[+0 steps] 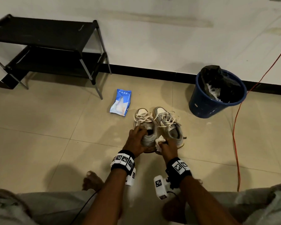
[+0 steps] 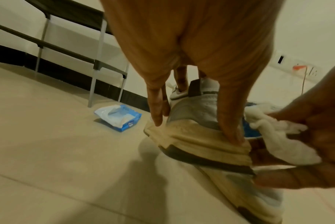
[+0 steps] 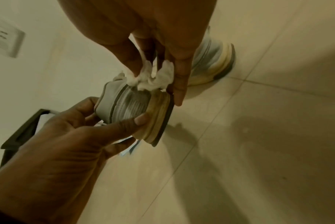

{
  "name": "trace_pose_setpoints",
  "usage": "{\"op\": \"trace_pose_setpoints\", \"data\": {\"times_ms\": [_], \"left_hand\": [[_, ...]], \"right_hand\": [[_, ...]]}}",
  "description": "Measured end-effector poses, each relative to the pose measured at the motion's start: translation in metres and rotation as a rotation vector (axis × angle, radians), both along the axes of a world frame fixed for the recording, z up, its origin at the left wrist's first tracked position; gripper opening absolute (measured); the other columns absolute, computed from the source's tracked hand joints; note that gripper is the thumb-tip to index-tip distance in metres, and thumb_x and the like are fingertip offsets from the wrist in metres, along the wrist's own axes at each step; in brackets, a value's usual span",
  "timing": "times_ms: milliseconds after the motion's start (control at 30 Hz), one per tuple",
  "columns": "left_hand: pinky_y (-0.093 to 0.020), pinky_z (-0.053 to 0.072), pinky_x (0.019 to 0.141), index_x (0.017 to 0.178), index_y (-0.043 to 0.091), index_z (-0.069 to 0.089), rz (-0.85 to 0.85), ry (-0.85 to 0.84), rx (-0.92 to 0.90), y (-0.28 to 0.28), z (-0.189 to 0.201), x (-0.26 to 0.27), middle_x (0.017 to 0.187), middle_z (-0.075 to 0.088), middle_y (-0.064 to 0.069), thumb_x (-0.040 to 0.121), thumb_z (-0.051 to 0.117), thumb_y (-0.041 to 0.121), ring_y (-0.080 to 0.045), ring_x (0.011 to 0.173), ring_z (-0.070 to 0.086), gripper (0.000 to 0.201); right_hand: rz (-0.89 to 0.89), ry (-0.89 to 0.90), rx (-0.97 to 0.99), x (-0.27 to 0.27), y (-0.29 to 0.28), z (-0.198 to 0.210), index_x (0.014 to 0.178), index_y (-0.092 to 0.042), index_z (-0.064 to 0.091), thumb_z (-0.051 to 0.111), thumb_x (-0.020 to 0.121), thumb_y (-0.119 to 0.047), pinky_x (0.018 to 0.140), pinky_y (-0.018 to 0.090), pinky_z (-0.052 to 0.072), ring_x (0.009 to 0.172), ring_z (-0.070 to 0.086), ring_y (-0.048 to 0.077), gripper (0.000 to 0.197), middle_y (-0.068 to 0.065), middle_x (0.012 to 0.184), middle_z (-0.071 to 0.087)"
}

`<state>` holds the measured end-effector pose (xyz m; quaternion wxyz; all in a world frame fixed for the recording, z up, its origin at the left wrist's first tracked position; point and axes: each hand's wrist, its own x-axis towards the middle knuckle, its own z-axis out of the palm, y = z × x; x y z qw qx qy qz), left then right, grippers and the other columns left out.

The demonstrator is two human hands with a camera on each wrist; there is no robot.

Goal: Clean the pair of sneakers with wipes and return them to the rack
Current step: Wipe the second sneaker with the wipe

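One wipes pack [image 2: 118,118], blue, its printed lettering too blurred for reading.

You won't find a word you can read. The blue wipes pack [image 2: 118,117] carries white lettering on its side, too blurred to make out. Your wrist bands [image 1: 123,160] show only black-and-white square code markers, no letters.

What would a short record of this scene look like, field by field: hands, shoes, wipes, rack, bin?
left hand: grips the heel of the left sneaker, lifted off the floor
right hand: pinches a crumpled white wipe against that heel
other sneaker: on the floor beside it
wipes packet: open, on the floor
rack: black, no shoes on it
bin: blue, holds used wipes
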<state>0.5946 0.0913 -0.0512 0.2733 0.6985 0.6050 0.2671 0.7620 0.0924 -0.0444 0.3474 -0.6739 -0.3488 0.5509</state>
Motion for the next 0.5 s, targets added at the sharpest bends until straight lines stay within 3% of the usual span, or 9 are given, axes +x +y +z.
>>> {"op": "trace_pose_setpoints", "data": {"times_ms": [100,167,267,400,500], "left_hand": [[-0.035,0.048,0.080,0.102,0.018,0.062,0.013,0.026,-0.102,0.019,-0.031,-0.008,0.122,0.054,-0.002,0.068,0.079,0.034,-0.030,0.095,0.058,0.041],[-0.038,0.051,0.079,0.107,0.014,0.063,0.005,0.055,-0.183,0.024,-0.044,-0.012,0.124,0.053,-0.005,0.068,0.078,0.024,-0.032,0.095,0.061,0.042],[-0.040,0.053,0.085,0.117,0.009,0.060,0.008,0.098,-0.233,0.025,-0.065,-0.019,0.137,0.046,-0.008,0.069,0.078,0.008,-0.033,0.103,0.062,0.052],[-0.038,0.054,0.086,0.124,0.015,0.056,0.053,0.103,-0.235,0.020,-0.075,-0.020,0.139,0.043,-0.001,0.073,0.078,0.010,-0.027,0.102,0.062,0.056],[-0.038,0.054,0.082,0.123,0.015,0.056,0.052,0.141,-0.235,0.019,-0.069,-0.013,0.141,0.042,0.000,0.074,0.079,0.013,-0.028,0.100,0.063,0.055]], "right_hand": [[0.009,-0.024,-0.014,-0.013,0.014,-0.045,0.087,-0.018,0.066,0.070,0.077,-0.021,0.070,0.051,0.059,0.080,0.068,0.029,0.012,0.009,0.085,0.070],[0.078,-0.132,0.044,-0.014,0.019,-0.087,0.083,-0.026,0.068,0.072,0.070,-0.033,0.066,0.049,0.059,0.079,0.070,0.026,0.015,0.003,0.082,0.071],[0.170,-0.311,0.100,-0.025,0.024,-0.100,0.080,-0.024,0.072,0.072,0.076,-0.016,0.069,0.039,0.057,0.075,0.068,0.019,0.009,0.001,0.078,0.073],[0.229,-0.364,0.139,-0.026,0.026,-0.112,0.082,-0.019,0.073,0.066,0.075,-0.011,0.067,0.040,0.057,0.073,0.068,0.018,0.013,-0.002,0.075,0.072],[0.225,-0.331,0.102,-0.020,0.023,-0.107,0.087,-0.023,0.075,0.072,0.078,-0.023,0.068,0.037,0.057,0.073,0.068,0.013,0.009,-0.004,0.076,0.073]]}}
